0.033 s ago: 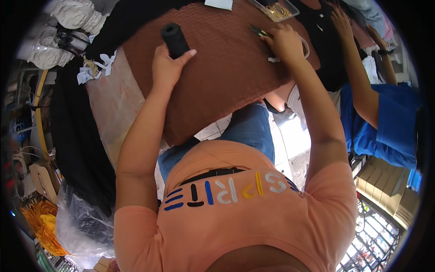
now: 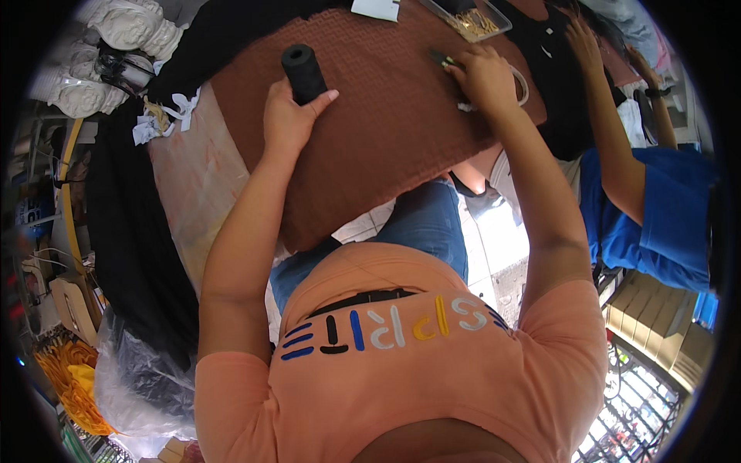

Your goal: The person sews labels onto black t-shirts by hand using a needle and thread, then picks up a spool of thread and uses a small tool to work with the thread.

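Observation:
My left hand [image 2: 289, 119] is closed round the lower end of a black thread spool [image 2: 303, 73], which stands tilted on the brown cloth [image 2: 370, 116] over the table. Farther to the right, my right hand [image 2: 488, 81] has its thumb and fingers closed on small thread snips [image 2: 442, 59] with a dark blade end and a greenish-yellow patch. Most of the snips is hidden by the fingers. A pale ring [image 2: 522, 86], like a tape roll, shows beside that hand, partly behind it. Near the wrist lies a small white scrap [image 2: 465, 107].
At the far edge stand a clear tray [image 2: 478, 27] of gold-coloured pieces and a white card [image 2: 376, 8]. Black fabric [image 2: 552, 77] lies on the right, near a co-worker's hand [image 2: 584, 45]. White scraps [image 2: 158, 122] and moulded white cups [image 2: 127, 29] are on the left.
The spool and my left hand have shifted slightly right and nearer. The snips have turned and less of them shows beyond my right fingers. The whole view has moved a little.

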Action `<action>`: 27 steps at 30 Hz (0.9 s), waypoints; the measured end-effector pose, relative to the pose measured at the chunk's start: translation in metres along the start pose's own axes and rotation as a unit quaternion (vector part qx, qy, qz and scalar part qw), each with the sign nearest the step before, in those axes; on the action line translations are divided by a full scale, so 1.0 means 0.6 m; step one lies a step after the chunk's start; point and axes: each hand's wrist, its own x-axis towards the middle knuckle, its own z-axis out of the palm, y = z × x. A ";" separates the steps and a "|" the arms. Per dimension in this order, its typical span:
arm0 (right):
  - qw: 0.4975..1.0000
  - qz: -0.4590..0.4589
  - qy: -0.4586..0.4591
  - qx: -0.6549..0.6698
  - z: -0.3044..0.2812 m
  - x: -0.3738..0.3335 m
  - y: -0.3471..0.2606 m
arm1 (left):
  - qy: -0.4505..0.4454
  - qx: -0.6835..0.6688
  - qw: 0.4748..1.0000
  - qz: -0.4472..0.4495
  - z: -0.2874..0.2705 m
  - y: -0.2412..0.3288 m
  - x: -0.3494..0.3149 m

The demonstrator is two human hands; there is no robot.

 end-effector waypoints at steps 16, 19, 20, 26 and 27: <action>0.690 0.202 -0.010 0.695 -0.084 0.008 -0.064 | 0.066 -0.175 0.981 -0.049 -0.073 -0.055 -0.061; 0.632 0.191 -0.081 0.747 -0.088 -0.013 -0.108 | 0.105 -0.179 0.977 -0.048 -0.082 -0.045 -0.071; 0.628 0.201 -0.114 0.743 -0.085 -0.019 -0.124 | 0.104 -0.168 0.979 -0.045 -0.082 -0.039 -0.074; 0.745 0.124 -0.152 0.638 -0.066 -0.038 -0.218 | 0.048 0.021 0.998 -0.035 -0.066 0.006 -0.077; 0.750 0.131 -0.160 0.628 -0.071 -0.037 -0.230 | 0.056 0.028 0.998 -0.028 -0.060 0.003 -0.073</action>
